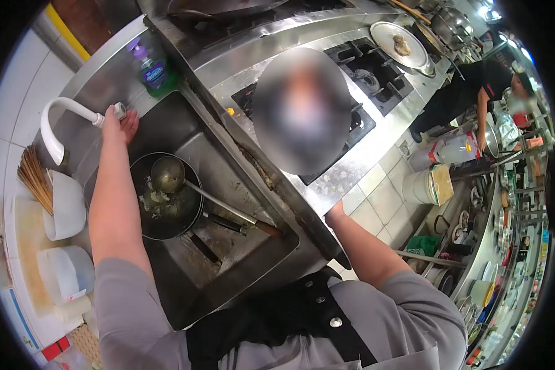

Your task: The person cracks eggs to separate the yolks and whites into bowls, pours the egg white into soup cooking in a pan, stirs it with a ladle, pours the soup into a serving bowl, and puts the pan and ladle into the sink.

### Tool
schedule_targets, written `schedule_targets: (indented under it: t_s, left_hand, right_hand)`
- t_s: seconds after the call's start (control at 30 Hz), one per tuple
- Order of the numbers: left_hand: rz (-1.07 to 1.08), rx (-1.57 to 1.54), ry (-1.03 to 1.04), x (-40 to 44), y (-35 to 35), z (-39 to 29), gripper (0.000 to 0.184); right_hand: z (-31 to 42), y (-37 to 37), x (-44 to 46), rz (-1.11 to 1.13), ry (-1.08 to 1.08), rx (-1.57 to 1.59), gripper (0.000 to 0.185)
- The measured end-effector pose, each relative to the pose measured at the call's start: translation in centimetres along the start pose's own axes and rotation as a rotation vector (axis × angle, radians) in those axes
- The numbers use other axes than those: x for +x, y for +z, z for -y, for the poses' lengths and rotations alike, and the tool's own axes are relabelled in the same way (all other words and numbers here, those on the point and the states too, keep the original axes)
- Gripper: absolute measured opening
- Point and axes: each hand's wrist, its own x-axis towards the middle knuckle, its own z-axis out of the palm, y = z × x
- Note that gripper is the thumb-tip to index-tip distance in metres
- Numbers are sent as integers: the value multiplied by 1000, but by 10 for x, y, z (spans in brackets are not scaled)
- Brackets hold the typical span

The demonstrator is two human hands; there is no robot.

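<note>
My left hand (122,124) is at the base of the white curved tap (74,108), thumb and fingers around its small knob (119,110). Below it in the steel sink (253,262) sits a dark pan (166,219) with food scraps and some liquid. A ladle (168,174) rests in the pan, its wooden-ended handle reaching toward the right side of the sink. Another black handle lies beside the pan. My right hand (335,213) is by the counter's edge; only the wrist area shows and its fingers are hidden.
A soap bottle (153,71) stands behind the sink. Left are a white holder (66,206) with thin sticks and a clear container (68,271). A stove (382,77) with a round tray (401,46) lies beyond; a blurred patch covers part. Another person (462,92) bends at the right.
</note>
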Motion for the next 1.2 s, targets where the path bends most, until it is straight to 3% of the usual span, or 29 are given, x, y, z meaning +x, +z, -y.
schedule_targets:
  t_s: [0.07, 0.13, 0.23, 0.33, 0.53, 0.67, 0.77, 0.83, 0.97, 1.1, 1.2]
  left_hand:
    - [-21, 22, -20, -2, 4, -3, 51]
    - [-58, 35, -49, -1, 5, -5, 52]
    - [-29, 81, -63, 19, -4, -6, 51]
    - [-51, -36, 36, 36, -5, -2, 45]
    - [223, -257, 137, 36, -18, 15, 32]
    - [291, -349, 175, 22, -16, 28, 41]
    - [277, -299, 71, -41, -3, 41, 52]
    - [235, -204, -63, -98, 2, 53, 61]
    - [395, 292, -58, -197, -23, 68, 62]
    - [416, 628, 75, -331, -65, 68, 54]
    - [473, 637, 71, -423, -116, 73, 44]
  right_hand:
    - [-58, -38, 43, -95, -201, -331, 44]
    - [-21, -5, 10, -71, -171, -157, 45]
    - [26, 8, -12, 76, 329, 283, 42]
    - [27, 19, -30, -126, 166, 64, 40]
    - [-1, 14, -17, -218, -66, -45, 43]
    - [-21, 17, -1, -58, -173, 401, 41]
    - [-15, 12, 2, 22, -54, 475, 42]
    - [-2, 6, -2, 34, 145, 381, 45]
    - [-17, 5, 3, -29, 46, 157, 46]
    - [-15, 15, 3, 237, 122, 157, 45]
    - [-3, 30, 7, 494, 199, 167, 45]
